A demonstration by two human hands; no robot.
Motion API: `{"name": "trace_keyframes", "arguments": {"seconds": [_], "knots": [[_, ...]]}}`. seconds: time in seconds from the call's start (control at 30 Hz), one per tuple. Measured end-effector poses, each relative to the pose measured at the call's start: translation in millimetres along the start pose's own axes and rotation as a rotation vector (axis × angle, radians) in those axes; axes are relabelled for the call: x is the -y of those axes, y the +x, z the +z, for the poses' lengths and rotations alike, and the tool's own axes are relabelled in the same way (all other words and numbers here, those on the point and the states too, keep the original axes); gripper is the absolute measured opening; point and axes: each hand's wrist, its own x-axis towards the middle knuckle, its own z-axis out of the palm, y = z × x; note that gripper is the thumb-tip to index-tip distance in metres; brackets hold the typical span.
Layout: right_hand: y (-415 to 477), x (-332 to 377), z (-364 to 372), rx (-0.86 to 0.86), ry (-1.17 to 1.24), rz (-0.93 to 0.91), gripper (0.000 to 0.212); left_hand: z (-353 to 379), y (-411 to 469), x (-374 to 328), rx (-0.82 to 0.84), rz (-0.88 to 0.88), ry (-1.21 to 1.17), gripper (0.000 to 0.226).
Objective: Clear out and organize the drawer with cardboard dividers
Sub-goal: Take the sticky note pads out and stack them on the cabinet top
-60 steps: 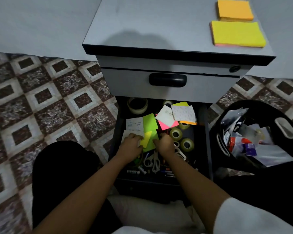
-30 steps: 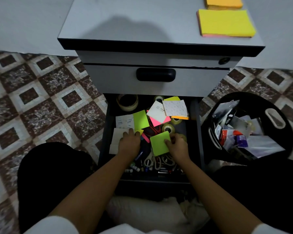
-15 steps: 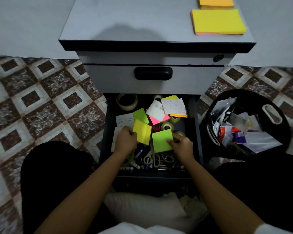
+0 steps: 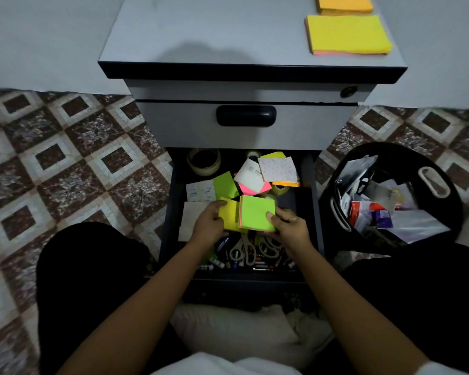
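Note:
The bottom drawer (image 4: pixel 316 212) of a grey cabinet stands pulled out, full of clutter. My left hand (image 4: pixel 209 226) grips a yellow sticky-note pad (image 4: pixel 229 216) above the drawer. My right hand (image 4: pixel 290 228) pinches a green sticky-note pad (image 4: pixel 256 215) at its lower right corner. The two pads touch, green overlapping yellow. Further back in the drawer lie another green pad (image 4: pixel 225 184), white papers (image 4: pixel 278 169), a pink pad (image 4: pixel 252 188) and tape rolls (image 4: pixel 203 161). Scissors (image 4: pixel 244 249) and pens (image 4: pixel 222 259) fill the drawer's front, partly hidden by my hands.
On the cabinet top (image 4: pixel 214 31) rest a yellow pad stack (image 4: pixel 347 33) and an orange pad stack (image 4: pixel 344 4). A closed drawer with a black handle (image 4: pixel 246 115) sits above. A black basket (image 4: pixel 401 158) holding papers and packets stands on the tiled floor to the right.
Both hands lifted pads out of the clutter. My right hand brought the green pad left and up until it overlaps the yellow pad in my left hand.

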Motion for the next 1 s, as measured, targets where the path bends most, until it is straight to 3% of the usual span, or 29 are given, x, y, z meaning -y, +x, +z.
{"name": "trace_keyframes", "arguments": {"seconds": [0.1, 0.3, 0.53, 0.67, 0.77, 0.83, 0.93, 1.0], "knots": [[-3.5, -2.0, 9.0, 0.026, 0.025, 0.025, 0.041, 10.5, -3.4, -5.8, 0.033, -0.066, -0.188, 0.024], [-4.3, -7.9, 14.9, -0.044, -0.122, -0.14, 0.039, 9.0, -1.5, 0.2, 0.03, -0.083, -0.365, 0.007], [-11.3, -2.8, 18.2, -0.216, -0.443, -0.371, 0.02, 9.2, -2.1, -1.3, 0.031, -0.147, -0.476, 0.014], [-2.7, 1.4, 12.1, -0.178, -0.264, -0.256, 0.007, 4.1, -1.2, 2.6, 0.025, -0.158, -0.469, 0.013], [5.8, 2.0, 4.7, -0.14, -0.151, -0.16, 0.013, 2.9, -2.2, 0.8, 0.026, -0.163, -0.497, 0.013], [4.8, 0.1, 4.6, -0.11, -0.126, -0.112, 0.006, 3.8, -4.8, -4.2, 0.055, -0.171, -0.564, 0.014], [2.9, -5.1, 9.8, -0.08, -0.035, -0.044, 0.017, 5.9, -6.1, -8.6, 0.11, -0.199, -0.634, 0.015], [2.2, -6.9, 14.2, -0.031, 0.076, 0.059, 0.008, 6.4, -8.2, -10.3, 0.134, -0.219, -0.669, 0.014]]}}
